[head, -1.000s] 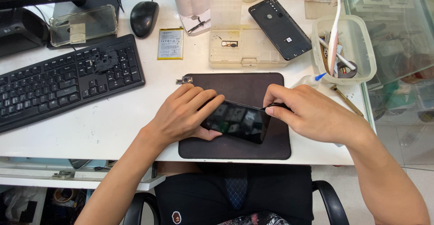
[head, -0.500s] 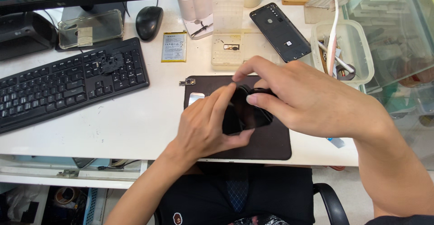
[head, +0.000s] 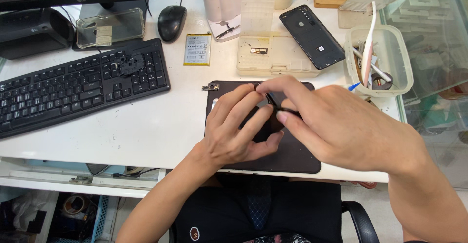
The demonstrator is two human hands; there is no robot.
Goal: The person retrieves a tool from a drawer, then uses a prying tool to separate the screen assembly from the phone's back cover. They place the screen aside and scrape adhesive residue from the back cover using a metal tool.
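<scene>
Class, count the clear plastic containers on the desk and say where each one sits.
2: a flat lidded box behind the mat, and a tub of tools at right. Others may be out of frame.

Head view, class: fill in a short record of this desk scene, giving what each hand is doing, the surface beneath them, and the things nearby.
left hand: cradles the dark phone from below
right hand: fingertips pinch the phone's top edge
surface: dark mat on a white desk
behind mat: phone back cover, battery, plastic parts box
left side: black keyboard, mouse
right side: clear tub of tools
</scene>
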